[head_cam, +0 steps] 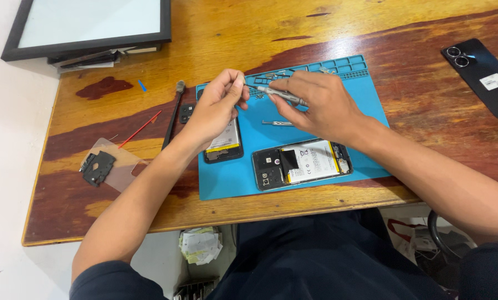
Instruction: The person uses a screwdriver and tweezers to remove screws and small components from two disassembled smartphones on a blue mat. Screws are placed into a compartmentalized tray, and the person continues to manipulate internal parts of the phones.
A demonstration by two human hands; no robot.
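Note:
My right hand grips a slim silver screwdriver that points left. My left hand pinches at the screwdriver's tip with thumb and fingers; what sits between them is too small to tell. Both hands hover over a blue repair mat. On the mat, below my right hand, lies an opened phone with its white battery showing. A second opened phone lies partly hidden under my left hand. A small metal piece rests on the mat between the hands.
A wooden table holds a black phone at far right, a black-framed panel at back left, a black brush, a thin red tool, and a black inner cover on clear film near the left edge.

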